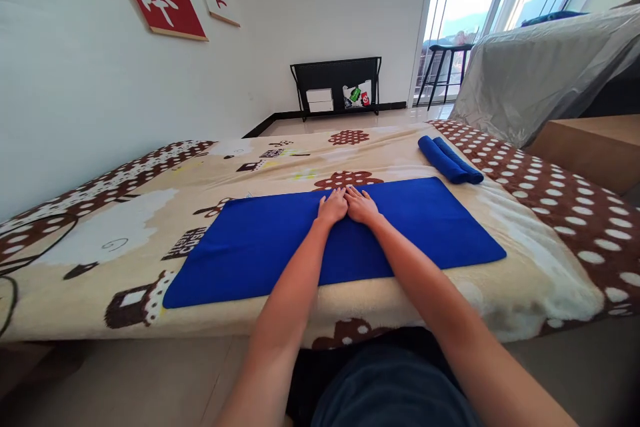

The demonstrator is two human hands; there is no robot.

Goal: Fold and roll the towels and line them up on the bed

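A blue towel [260, 247] lies spread flat across the bed, its long side running left to right. Near the middle of its far edge, my left hand [333, 205] rests palm down with its fingers stretched out. Right beside it lies my right hand [361, 204], also flat on the cloth, and the two hands touch at the fingers. Neither hand grips anything. Beyond the towel's far right corner sit two blue rolls of cloth [450, 160], side by side.
A patterned blanket [120, 227] with a brown dotted border covers the bed. Dark cables [65, 230] lie at the far left. A black shelf [335, 70] stands against the wall, a stool [450, 50] by the window. Plastic sheeting [540, 67] and a cardboard box [590, 147] are on the right.
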